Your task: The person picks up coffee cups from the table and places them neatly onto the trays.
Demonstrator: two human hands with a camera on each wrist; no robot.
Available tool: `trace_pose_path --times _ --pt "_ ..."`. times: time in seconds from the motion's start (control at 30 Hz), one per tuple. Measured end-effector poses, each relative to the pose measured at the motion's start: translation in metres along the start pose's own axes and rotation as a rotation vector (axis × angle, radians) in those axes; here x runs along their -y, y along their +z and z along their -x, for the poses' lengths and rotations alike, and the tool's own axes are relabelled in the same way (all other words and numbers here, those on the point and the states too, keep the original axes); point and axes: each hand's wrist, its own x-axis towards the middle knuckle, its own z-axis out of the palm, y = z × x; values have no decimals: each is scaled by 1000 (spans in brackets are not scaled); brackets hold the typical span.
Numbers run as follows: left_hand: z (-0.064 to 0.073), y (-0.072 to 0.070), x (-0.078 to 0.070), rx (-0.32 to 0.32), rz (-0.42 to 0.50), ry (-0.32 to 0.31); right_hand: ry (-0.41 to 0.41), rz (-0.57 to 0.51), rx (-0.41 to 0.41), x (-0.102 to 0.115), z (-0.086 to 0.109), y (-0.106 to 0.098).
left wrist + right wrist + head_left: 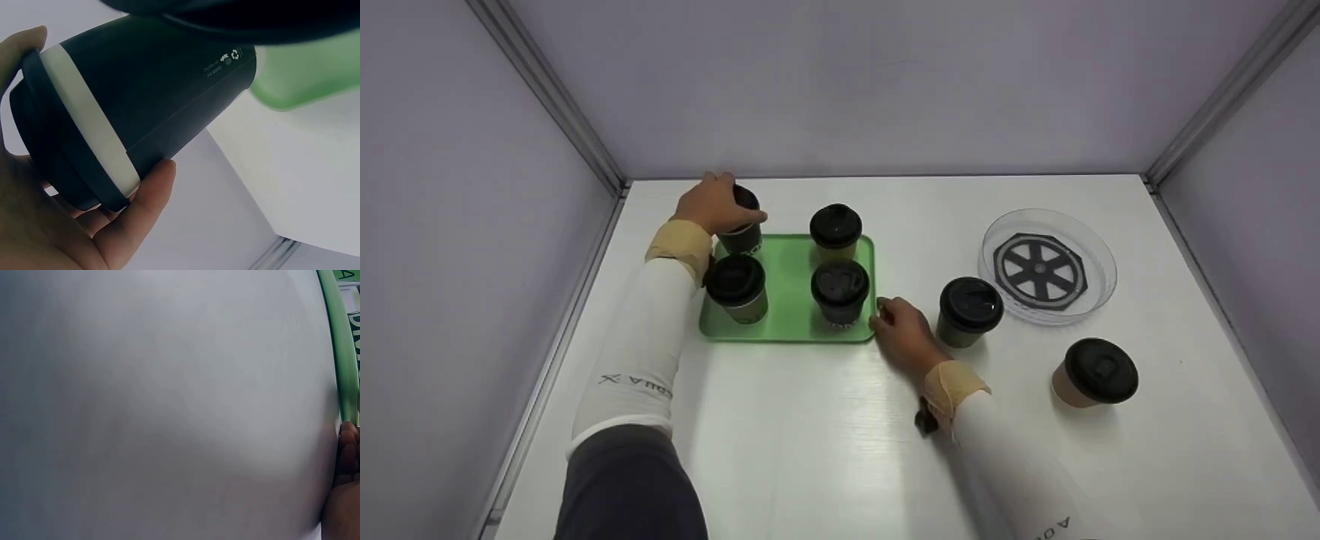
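My left hand (712, 205) grips a dark paper coffee cup (146, 84) round its black lid, at the back left corner of the green tray (789, 289). In the left wrist view the cup appears tilted, with a pale band below the lid. Three more lidded cups stand on the tray: a front left cup (739, 289), a back right cup (836, 229) and a front right cup (840, 292). My right hand (907, 335) holds the tray's right edge near the front corner with curled fingers. Its fingertips (349, 436) meet the green rim in the right wrist view.
Just right of my right hand stands another black-lidded cup (969, 311). A brown cup (1093, 373) is farther right. Behind them lies a clear round dish (1099, 259) with a black spoked octagon (1039, 271) in it. Pale walls (840, 90) enclose the white table (810, 427).
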Motion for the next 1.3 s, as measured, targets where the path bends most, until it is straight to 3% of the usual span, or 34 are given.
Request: trace_pose_path --times 0.4,0.8,1.1,1.3 --pt "-1 1 1 29 -27 -3 3 28 16 0 0 0" --pt "0 -18 -2 41 -16 -12 7 9 11 0 0 0" --pt "-10 -20 -13 129 -52 -22 29 -18 36 0 1 -2" --pt "-25 -16 -13 199 -88 -44 -42 87 19 -2 -4 -3"
